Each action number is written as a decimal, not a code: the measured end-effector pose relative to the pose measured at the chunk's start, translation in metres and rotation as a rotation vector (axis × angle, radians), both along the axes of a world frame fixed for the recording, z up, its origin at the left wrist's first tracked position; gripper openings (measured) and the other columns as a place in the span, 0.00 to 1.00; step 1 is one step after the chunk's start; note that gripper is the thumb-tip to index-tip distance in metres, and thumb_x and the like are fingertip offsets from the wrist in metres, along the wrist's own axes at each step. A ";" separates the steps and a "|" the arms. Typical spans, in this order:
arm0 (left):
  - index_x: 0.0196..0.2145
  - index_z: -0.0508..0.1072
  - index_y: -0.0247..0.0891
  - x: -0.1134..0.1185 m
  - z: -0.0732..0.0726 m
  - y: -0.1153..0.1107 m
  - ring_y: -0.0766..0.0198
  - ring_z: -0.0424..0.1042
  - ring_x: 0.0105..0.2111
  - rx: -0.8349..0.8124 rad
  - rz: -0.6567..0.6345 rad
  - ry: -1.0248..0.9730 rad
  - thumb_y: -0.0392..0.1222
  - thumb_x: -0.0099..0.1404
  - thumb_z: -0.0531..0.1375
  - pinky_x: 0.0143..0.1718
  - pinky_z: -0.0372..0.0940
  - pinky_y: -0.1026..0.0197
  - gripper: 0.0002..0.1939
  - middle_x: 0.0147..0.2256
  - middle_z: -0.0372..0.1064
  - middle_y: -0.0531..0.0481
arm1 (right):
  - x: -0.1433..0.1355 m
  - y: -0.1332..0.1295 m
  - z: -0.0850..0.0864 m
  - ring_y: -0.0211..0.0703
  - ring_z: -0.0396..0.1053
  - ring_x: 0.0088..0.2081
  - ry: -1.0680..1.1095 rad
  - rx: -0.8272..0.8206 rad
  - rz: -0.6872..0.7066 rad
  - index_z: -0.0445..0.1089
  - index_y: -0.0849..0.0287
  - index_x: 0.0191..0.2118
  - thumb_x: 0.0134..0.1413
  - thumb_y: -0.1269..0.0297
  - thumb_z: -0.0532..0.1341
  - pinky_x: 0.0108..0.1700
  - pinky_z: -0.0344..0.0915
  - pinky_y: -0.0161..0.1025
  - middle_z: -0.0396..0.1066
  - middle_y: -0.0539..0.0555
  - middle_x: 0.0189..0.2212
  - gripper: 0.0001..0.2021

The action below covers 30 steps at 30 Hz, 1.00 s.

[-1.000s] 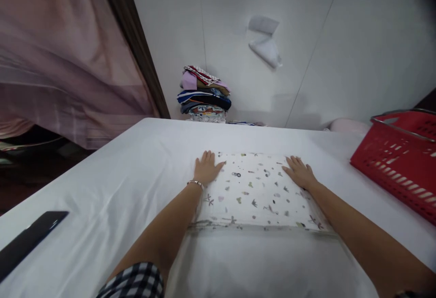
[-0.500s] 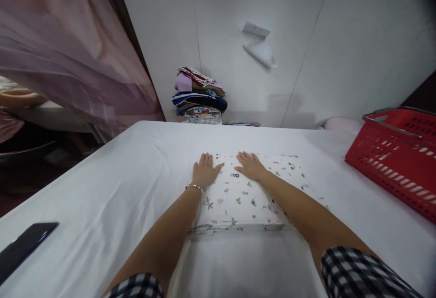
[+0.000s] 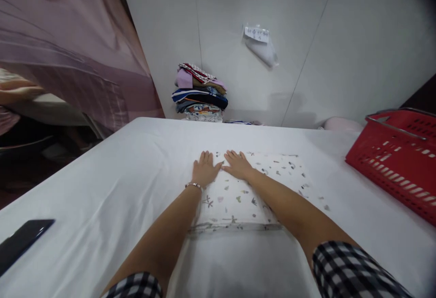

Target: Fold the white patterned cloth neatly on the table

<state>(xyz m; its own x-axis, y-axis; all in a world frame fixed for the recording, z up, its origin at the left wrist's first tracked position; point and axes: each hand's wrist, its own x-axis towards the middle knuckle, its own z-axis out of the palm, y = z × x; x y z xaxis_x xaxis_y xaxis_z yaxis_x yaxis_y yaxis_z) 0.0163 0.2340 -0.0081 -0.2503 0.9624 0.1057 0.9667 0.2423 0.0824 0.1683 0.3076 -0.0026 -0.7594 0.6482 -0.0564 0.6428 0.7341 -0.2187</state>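
Note:
A white cloth printed with small plants and rainbows (image 3: 228,198) lies folded on the white-covered table (image 3: 136,166). My left hand (image 3: 205,170) rests flat on its far left corner, fingers stretched out, a bracelet at the wrist. Close beside it my right hand (image 3: 238,165) also presses flat on the cloth near the far edge, fingers spread. The two thumbs almost meet; whether they touch I cannot tell. My right forearm hides part of the cloth's right side.
A red plastic basket (image 3: 395,161) stands at the table's right edge. On the left lies a dark flat phone-like object (image 3: 23,241). Folded clothes (image 3: 199,93) are stacked behind the table by the wall, where a paper (image 3: 257,34) hangs. A pinkish curtain (image 3: 85,62) hangs at left.
My right hand has slid left across the cloth toward my left hand, which has stayed in place. The camera view has shifted slightly.

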 end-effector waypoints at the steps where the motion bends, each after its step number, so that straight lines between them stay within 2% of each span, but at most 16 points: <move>1: 0.62 0.53 0.32 0.000 0.000 0.000 0.51 0.38 0.65 -0.001 0.001 -0.002 0.59 0.66 0.40 0.58 0.49 0.43 0.36 0.64 0.43 0.40 | 0.001 0.000 0.000 0.47 0.30 0.66 0.000 -0.002 0.000 0.42 0.60 0.66 0.59 0.42 0.37 0.63 0.27 0.52 0.34 0.55 0.67 0.36; 5: 0.63 0.52 0.31 0.000 0.002 0.000 0.51 0.39 0.65 -0.019 0.001 -0.029 0.59 0.66 0.40 0.59 0.48 0.43 0.36 0.64 0.43 0.40 | 0.016 0.001 0.007 0.48 0.30 0.67 0.002 -0.008 0.006 0.42 0.59 0.66 0.59 0.41 0.36 0.63 0.27 0.51 0.34 0.55 0.67 0.37; 11: 0.63 0.52 0.32 0.002 0.004 0.000 0.50 0.37 0.65 -0.010 -0.002 -0.021 0.59 0.65 0.40 0.58 0.48 0.43 0.36 0.65 0.42 0.41 | 0.060 0.014 0.008 0.48 0.28 0.67 -0.058 -0.024 -0.126 0.41 0.57 0.67 0.58 0.39 0.35 0.63 0.26 0.51 0.30 0.53 0.67 0.37; 15: 0.63 0.52 0.33 0.002 0.005 -0.001 0.51 0.37 0.65 -0.025 0.004 -0.019 0.60 0.65 0.40 0.58 0.48 0.43 0.36 0.65 0.41 0.42 | 0.064 0.016 0.006 0.47 0.27 0.67 -0.060 -0.037 -0.128 0.40 0.57 0.67 0.58 0.39 0.34 0.63 0.27 0.52 0.30 0.53 0.67 0.37; 19: 0.63 0.52 0.33 0.000 0.007 0.000 0.50 0.38 0.65 -0.037 0.000 -0.021 0.60 0.65 0.39 0.58 0.49 0.43 0.36 0.65 0.42 0.42 | 0.072 0.015 0.012 0.47 0.27 0.67 -0.061 -0.032 -0.129 0.42 0.55 0.66 0.58 0.39 0.35 0.63 0.27 0.53 0.29 0.54 0.67 0.37; 22: 0.62 0.52 0.32 -0.001 0.007 0.000 0.50 0.38 0.65 -0.043 -0.016 -0.008 0.60 0.65 0.39 0.58 0.50 0.43 0.37 0.65 0.42 0.40 | 0.104 0.020 0.014 0.48 0.26 0.67 -0.074 0.021 -0.224 0.44 0.55 0.66 0.58 0.39 0.34 0.63 0.27 0.53 0.28 0.53 0.67 0.36; 26: 0.62 0.53 0.31 -0.001 0.005 0.001 0.49 0.39 0.64 -0.010 -0.029 0.054 0.58 0.66 0.40 0.56 0.51 0.43 0.35 0.64 0.43 0.38 | 0.154 0.028 0.009 0.50 0.28 0.66 -0.129 0.016 -0.397 0.42 0.55 0.66 0.58 0.40 0.34 0.63 0.29 0.55 0.31 0.54 0.67 0.36; 30: 0.62 0.53 0.30 -0.001 0.006 0.000 0.48 0.40 0.64 0.000 -0.042 0.094 0.57 0.66 0.41 0.55 0.53 0.43 0.35 0.64 0.44 0.38 | 0.170 0.033 0.001 0.49 0.28 0.67 -0.126 0.003 -0.437 0.40 0.53 0.67 0.59 0.40 0.35 0.63 0.30 0.55 0.30 0.52 0.67 0.35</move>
<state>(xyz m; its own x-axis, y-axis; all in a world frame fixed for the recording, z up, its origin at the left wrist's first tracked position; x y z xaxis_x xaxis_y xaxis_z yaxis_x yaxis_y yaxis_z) 0.0157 0.2343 -0.0023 -0.1987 0.9718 0.1271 0.9794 0.2015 -0.0092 0.3384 0.3405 -0.0015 -0.4020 0.9065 -0.1291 0.9139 0.3886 -0.1170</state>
